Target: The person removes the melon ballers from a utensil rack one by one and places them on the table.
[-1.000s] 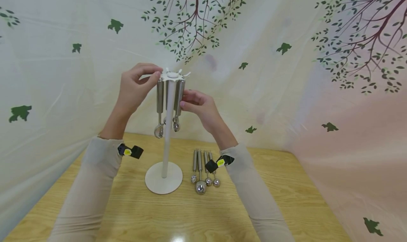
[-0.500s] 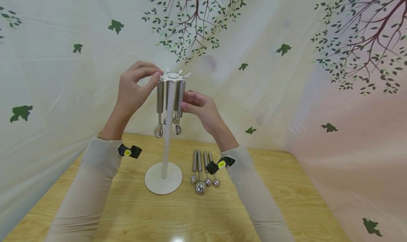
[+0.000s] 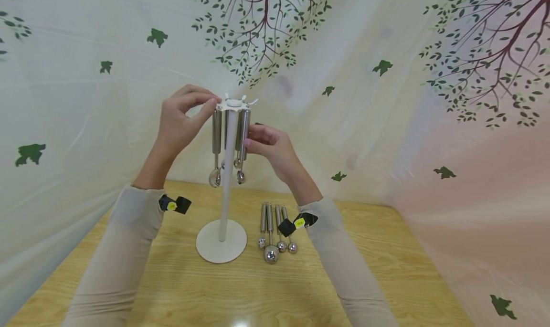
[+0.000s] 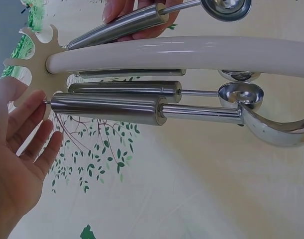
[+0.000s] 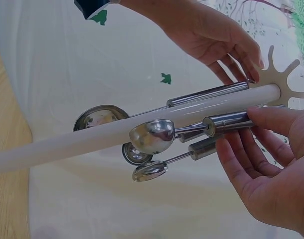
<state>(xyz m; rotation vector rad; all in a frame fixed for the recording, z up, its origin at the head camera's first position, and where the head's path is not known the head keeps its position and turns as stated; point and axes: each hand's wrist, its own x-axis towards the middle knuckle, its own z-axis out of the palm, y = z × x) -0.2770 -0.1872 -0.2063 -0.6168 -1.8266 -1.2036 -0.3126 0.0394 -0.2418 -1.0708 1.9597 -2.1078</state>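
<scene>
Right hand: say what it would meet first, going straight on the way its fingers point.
The right hand would first push against the steel handle it pinches; beyond that, probably the white pole, though depth is unclear.

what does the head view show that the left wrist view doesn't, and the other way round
Only the head view: the stand's round base, four loose steel tools lying on the wooden table, and the sleeves.

Only the left wrist view: the underside of the hook disc.

Both: the white pole, the hanging tools, the leaf-printed cloth, the left hand at the disc and the right hand on a hanging tool's handle.
</scene>
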